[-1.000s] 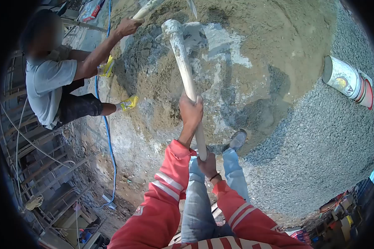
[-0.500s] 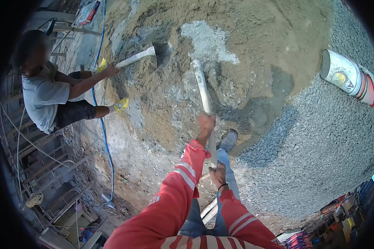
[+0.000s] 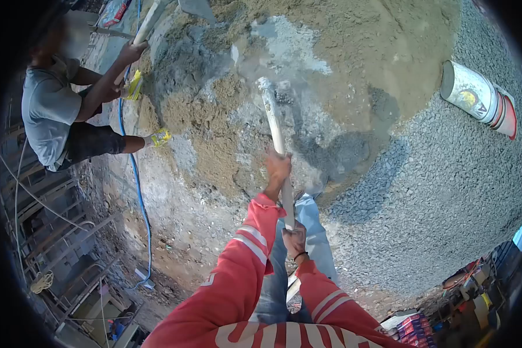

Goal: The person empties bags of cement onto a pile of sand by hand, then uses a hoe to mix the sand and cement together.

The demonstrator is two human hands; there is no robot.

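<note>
My left hand (image 3: 278,165) wraps round the middle of a hoe's pale wooden handle (image 3: 274,124). Lower down, near the handle's rear end, my right hand (image 3: 294,238) is also closed round it, with a dark band at the wrist. The handle points forward and its far end rests in a mix of sand (image 3: 203,110) and grey cement powder (image 3: 290,43). Its blade cannot be made out there. At the left, a co-worker (image 3: 52,116) grips another hoe (image 3: 149,23), held raised with its wide blade above the sand.
Stacked white and red buckets (image 3: 472,93) lie on their side on a large gravel bed (image 3: 441,191) at the right. A blue hose (image 3: 138,191) runs along the ground at the left, beside wooden frames (image 3: 69,232). Packaged goods (image 3: 414,330) stand at lower right.
The co-worker's hoe has risen from the sand toward the top of the view. My hands and hoe have shifted slightly left and up in view, with dust around the hoe's far end.
</note>
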